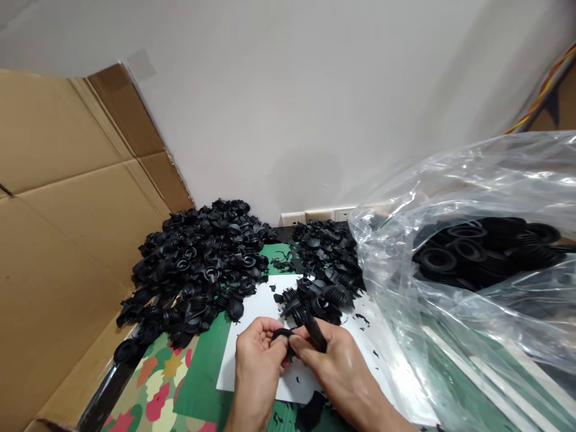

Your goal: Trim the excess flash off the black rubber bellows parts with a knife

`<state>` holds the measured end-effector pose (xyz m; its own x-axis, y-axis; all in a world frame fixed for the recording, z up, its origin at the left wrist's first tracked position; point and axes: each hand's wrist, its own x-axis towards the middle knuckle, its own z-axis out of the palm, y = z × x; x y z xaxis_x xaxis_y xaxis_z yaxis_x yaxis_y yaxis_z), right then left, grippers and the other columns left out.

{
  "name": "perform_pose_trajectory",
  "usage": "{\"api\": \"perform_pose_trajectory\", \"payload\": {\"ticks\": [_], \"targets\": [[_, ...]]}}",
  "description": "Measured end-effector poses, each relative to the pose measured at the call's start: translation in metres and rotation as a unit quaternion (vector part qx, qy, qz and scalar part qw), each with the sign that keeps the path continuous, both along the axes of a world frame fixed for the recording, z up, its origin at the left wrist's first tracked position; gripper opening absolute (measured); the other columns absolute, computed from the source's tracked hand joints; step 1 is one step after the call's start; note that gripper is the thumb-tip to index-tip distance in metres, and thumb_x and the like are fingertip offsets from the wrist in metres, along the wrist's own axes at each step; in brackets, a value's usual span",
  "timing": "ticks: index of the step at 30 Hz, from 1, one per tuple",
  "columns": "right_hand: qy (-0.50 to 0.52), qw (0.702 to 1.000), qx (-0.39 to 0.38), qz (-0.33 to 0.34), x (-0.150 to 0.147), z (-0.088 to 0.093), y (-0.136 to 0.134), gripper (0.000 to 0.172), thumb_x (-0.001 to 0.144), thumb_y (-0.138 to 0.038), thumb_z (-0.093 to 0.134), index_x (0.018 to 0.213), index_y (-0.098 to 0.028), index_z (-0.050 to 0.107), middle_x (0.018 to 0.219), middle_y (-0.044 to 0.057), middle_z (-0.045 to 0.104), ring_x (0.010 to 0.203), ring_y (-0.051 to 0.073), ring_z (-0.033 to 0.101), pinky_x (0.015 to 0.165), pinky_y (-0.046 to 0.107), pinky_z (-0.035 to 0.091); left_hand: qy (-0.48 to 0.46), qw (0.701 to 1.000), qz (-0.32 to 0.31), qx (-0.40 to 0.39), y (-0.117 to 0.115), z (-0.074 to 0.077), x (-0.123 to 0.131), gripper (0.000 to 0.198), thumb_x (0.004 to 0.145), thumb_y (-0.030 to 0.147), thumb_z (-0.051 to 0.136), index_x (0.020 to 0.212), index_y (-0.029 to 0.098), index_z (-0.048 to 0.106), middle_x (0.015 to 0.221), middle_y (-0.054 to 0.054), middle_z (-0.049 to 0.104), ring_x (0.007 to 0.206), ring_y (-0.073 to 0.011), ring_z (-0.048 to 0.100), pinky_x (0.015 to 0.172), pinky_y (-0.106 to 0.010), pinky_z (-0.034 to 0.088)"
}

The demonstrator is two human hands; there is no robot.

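Over a white sheet (256,300), both my hands are close together around a small black rubber part (283,333). My left hand (260,354) pinches this part between thumb and fingers. With thumb and forefinger touching the same part, my right hand (335,360) also grips a black stick-shaped thing (316,335) that slants across the fingers; its kind is unclear. Just beyond the hands lies a small heap of black ribbed rubber parts (333,294). Black scraps (360,318) are scattered on the sheet.
A large pile of black rubber parts (202,264) is at the left, beside a cardboard box (67,240). On the right, a clear plastic bag (396,264) holds black ring-shaped parts (436,259). Wall sockets (293,219) sit low on the wall behind the green surface (207,372).
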<state>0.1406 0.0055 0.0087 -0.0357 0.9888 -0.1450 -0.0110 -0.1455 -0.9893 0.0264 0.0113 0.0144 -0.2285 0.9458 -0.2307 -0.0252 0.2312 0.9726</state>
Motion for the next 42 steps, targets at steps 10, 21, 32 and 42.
{"api": "perform_pose_trajectory", "payload": {"ticks": [10,21,32,42], "targets": [[0.069,0.997,-0.029,-0.003,0.003,-0.004,0.005,0.009,0.066,-0.021,0.055,0.059,-0.015,0.058,0.052,-0.001,0.059,0.053,0.017,0.056,0.052,0.026,0.042,-0.025,1.0,-0.004,-0.015,-0.002,0.008,0.011,0.013,0.05,0.009,0.056,0.062,0.011,0.062,0.042,0.005,0.055,0.034,-0.0057,0.044,0.035,-0.016,0.034],[0.054,0.999,-0.006,0.003,0.007,0.001,0.006,0.011,0.063,-0.021,0.056,0.054,-0.016,0.059,0.048,-0.004,0.052,0.048,0.011,0.044,0.048,0.022,0.035,-0.001,1.0,0.009,-0.016,0.002,0.007,0.005,0.013,0.056,0.014,0.068,0.068,0.011,0.066,0.041,0.005,0.055,0.03,-0.0033,0.042,0.032,-0.014,0.027],[0.076,0.995,-0.052,-0.029,0.008,0.002,0.006,0.018,0.063,-0.03,0.063,0.053,-0.016,0.06,0.045,-0.004,0.052,0.039,0.008,0.036,0.041,0.022,0.027,-0.161,0.982,-0.102,-0.007,-0.001,0.007,-0.012,0.032,0.067,0.037,0.072,0.081,0.008,0.071,0.058,-0.007,0.068,0.044,-0.01,0.055,0.043,-0.019,0.042],[0.1,0.994,-0.046,-0.018,0.004,0.002,0.004,0.019,0.066,-0.032,0.064,0.057,-0.016,0.061,0.042,-0.004,0.051,0.038,0.007,0.032,0.038,0.022,0.023,-0.218,0.97,-0.105,-0.011,-0.006,0.004,-0.015,0.026,0.063,0.027,0.076,0.083,0.01,0.072,0.063,-0.007,0.068,0.051,-0.0126,0.059,0.044,-0.019,0.044]]}}
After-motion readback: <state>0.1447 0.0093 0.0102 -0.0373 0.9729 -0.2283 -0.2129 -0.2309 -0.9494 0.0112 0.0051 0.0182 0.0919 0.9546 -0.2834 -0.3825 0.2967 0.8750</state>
